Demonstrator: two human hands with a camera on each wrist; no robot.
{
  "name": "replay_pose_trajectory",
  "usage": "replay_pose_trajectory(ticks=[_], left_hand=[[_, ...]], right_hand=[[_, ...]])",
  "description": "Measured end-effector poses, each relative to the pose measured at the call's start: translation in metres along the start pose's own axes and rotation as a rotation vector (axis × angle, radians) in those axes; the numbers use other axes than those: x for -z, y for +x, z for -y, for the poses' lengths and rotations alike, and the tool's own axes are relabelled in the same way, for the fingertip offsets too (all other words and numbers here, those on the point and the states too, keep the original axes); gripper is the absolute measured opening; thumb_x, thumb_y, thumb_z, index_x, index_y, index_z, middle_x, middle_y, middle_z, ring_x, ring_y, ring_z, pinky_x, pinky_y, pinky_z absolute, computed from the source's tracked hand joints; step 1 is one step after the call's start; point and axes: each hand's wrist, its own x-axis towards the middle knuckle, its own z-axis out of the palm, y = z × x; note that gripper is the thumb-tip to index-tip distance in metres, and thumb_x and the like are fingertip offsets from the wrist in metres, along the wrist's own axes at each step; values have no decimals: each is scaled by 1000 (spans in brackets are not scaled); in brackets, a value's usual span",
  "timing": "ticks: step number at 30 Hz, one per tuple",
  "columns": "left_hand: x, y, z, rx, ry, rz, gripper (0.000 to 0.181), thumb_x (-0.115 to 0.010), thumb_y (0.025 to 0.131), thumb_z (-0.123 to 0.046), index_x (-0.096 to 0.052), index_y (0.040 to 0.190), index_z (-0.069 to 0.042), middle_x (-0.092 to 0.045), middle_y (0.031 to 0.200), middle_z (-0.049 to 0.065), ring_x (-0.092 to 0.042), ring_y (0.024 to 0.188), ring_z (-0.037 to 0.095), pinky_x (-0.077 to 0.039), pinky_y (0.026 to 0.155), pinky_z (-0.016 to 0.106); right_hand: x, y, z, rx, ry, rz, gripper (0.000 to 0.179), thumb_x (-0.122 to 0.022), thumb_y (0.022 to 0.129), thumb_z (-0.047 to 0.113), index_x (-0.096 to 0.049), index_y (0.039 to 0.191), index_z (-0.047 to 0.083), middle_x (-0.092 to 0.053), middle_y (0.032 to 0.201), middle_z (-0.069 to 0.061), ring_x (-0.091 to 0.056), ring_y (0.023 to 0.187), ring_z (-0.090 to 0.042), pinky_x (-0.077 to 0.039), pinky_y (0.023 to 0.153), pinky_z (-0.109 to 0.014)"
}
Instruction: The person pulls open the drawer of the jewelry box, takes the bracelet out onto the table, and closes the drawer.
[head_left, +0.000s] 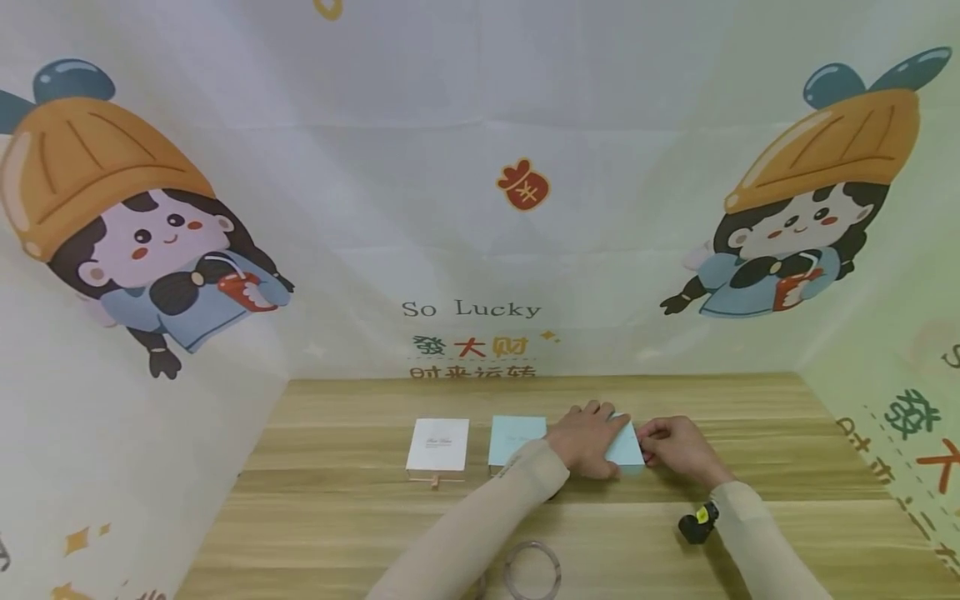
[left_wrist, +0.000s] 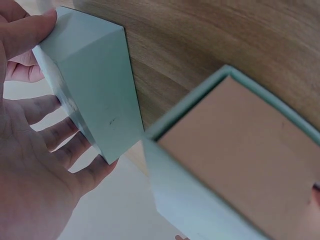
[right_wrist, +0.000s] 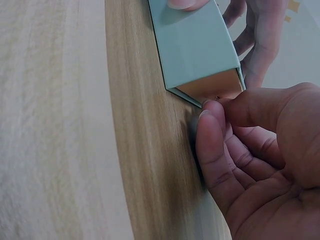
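Note:
A mint-green drawer box lies on the table at the right of a row. My left hand grips it, thumb on one side and fingers spread along the other; in the left wrist view the hand holds the box by its edges. At the box's brown drawer end, my right hand pinches with thumb and forefinger, apparently on a small pull tab, mostly hidden by the fingertips. The drawer looks pushed in. A second mint-green box stands beside the left wrist, its brown drawer front showing.
A white box with a small tab sits at the left of the row. A translucent bangle lies near the front, another ring partly behind the left sleeve. Printed cloth walls enclose the wooden table.

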Motion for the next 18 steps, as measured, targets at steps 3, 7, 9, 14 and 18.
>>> replay_pose_trajectory(ticks=[3,7,9,14,18], left_hand=[[1,1,-1,1,-5,3,85,-67,91,-60,-30,161,-29,-41,157,-6,-43,139,12,-42,112,33],[2,0,-1,1,-13,13,85,-66,92,-60,-29,162,-29,-40,158,-6,-42,141,13,-40,115,34],[2,-1,0,0,-15,19,85,-66,92,-61,-29,162,-29,-39,159,-5,-41,143,13,-40,116,34],[2,0,0,-2,-14,29,85,-65,92,-61,-29,162,-30,-37,162,-5,-38,146,13,-39,118,35],[4,-1,0,1,-13,33,86,-66,91,-61,-29,162,-30,-37,161,-5,-38,147,14,-39,118,35]], right_hand=[[3,-1,-1,2,-2,-2,17,-57,98,0,-69,104,-11,-73,87,-13,-68,72,-14,-60,64,-28],[8,-5,-2,26,-13,-11,17,-58,98,0,-68,103,-13,-73,84,-12,-68,71,-15,-60,64,-29],[9,-6,-3,30,-16,-15,17,-58,98,0,-68,102,-13,-72,84,-11,-67,71,-15,-60,64,-29],[11,-7,-6,29,-27,-21,17,-57,99,0,-68,102,-12,-72,83,-10,-67,71,-14,-60,63,-28],[13,-7,-8,23,-36,-32,16,-56,98,0,-68,101,-12,-72,82,-10,-66,71,-14,-59,63,-28]])
